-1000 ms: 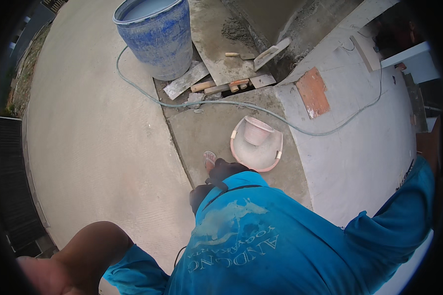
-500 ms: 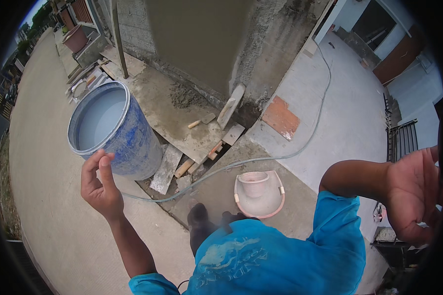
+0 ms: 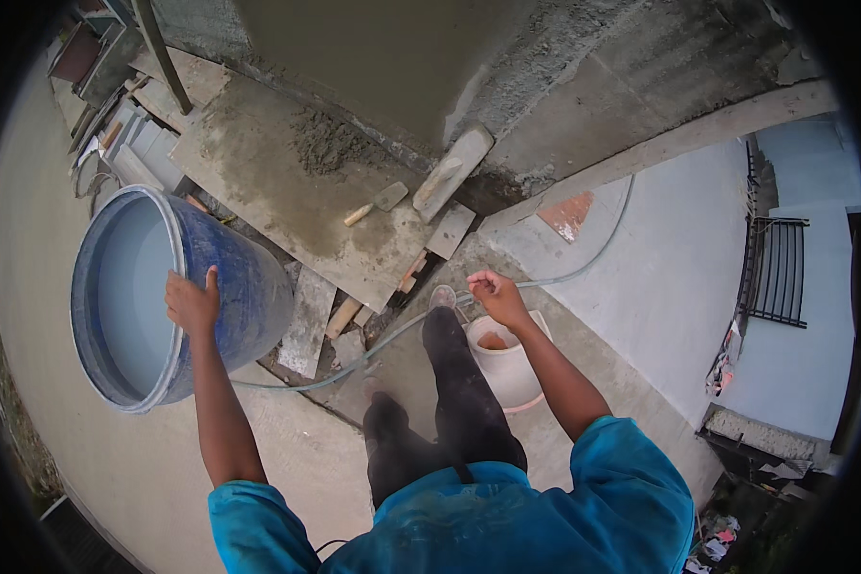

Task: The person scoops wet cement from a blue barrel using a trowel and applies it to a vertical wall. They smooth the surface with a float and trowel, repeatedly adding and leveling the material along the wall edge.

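Observation:
A big blue barrel (image 3: 237,277), full of greyish water, stands at the left. My left hand (image 3: 192,304) grips its near rim, thumb outside and fingers over the edge. My right hand (image 3: 499,298) hovers in front of my legs with curled fingers and nothing visible in them. Below it, a pale pinkish bucket (image 3: 493,356) stands in a shallow white basin (image 3: 512,387), partly hidden by my right forearm and leg. A small trowel (image 3: 377,203) with a wooden handle and a long float (image 3: 452,172) lie on the mortar-smeared board (image 3: 287,206) ahead.
A grey-green hose (image 3: 392,346) crosses the ground past my feet. Mortar (image 3: 327,141) is heaped on the board by the wall (image 3: 354,67). Wood scraps (image 3: 342,317) lie between barrel and board. An orange tile piece (image 3: 566,214) rests on the pale floor. A pole (image 3: 163,57) leans at the back left.
My left hand has come down onto the barrel's rim. The right hand has swung in from the far right to above the bucket. My view has shifted and one leg has stepped forward.

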The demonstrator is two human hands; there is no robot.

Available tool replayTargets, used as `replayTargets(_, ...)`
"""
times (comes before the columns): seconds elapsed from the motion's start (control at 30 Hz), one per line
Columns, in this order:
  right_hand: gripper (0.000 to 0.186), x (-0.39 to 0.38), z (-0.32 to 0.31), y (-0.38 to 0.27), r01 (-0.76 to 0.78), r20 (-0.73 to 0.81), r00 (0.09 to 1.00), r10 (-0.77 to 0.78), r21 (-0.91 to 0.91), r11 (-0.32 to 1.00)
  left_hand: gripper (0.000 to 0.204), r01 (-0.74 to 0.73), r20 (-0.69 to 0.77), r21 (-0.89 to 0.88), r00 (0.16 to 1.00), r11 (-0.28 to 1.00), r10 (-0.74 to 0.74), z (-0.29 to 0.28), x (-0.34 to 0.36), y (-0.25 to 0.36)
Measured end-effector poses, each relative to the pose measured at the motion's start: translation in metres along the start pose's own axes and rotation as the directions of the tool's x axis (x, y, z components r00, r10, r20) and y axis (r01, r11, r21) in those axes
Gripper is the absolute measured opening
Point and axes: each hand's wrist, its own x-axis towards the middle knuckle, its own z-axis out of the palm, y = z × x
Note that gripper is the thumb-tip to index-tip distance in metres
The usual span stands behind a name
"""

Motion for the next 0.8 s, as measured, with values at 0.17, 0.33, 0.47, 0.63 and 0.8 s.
replayTargets(0.17, 0.023, 0.162, 0.065, 0.133, -0.361, 0.108, 0.930, 0.352, 0.083, 0.929, 0.068, 0.019, -0.040, 0.003, 0.999, 1.000, -0.019, 0.031, 0.068, -0.022)
replayTargets(0.33, 0.067, 0.372, 0.093, 0.181, -0.530, -0.188, 0.779, 0.598, 0.311, 0.789, 0.057, 0.129, 0.064, 0.006, 0.990, 0.992, -0.129, 0.026, 0.103, -0.016)
replayTargets(0.47, 0.079, 0.483, 0.093, 0.171, -0.597, -0.163, 0.561, 0.812, 0.600, 0.533, 0.058, 0.142, -0.005, 0.045, 0.990, 0.989, -0.142, 0.016, 0.098, -0.019)
replayTargets(0.63, 0.066, 0.515, 0.083, 0.207, -0.462, -0.122, 0.532, 0.838, 0.787, 0.408, 0.055, 0.180, -0.015, -0.005, 0.984, 0.984, -0.180, 0.027, 0.091, -0.008)
replayTargets(0.8, 0.067, 0.406, 0.119, 0.151, -0.285, -0.339, 0.666, 0.664, 0.706, 0.648, 0.043, 0.318, 0.099, 0.022, 0.943, 0.948, -0.319, 0.010, 0.090, 0.044)
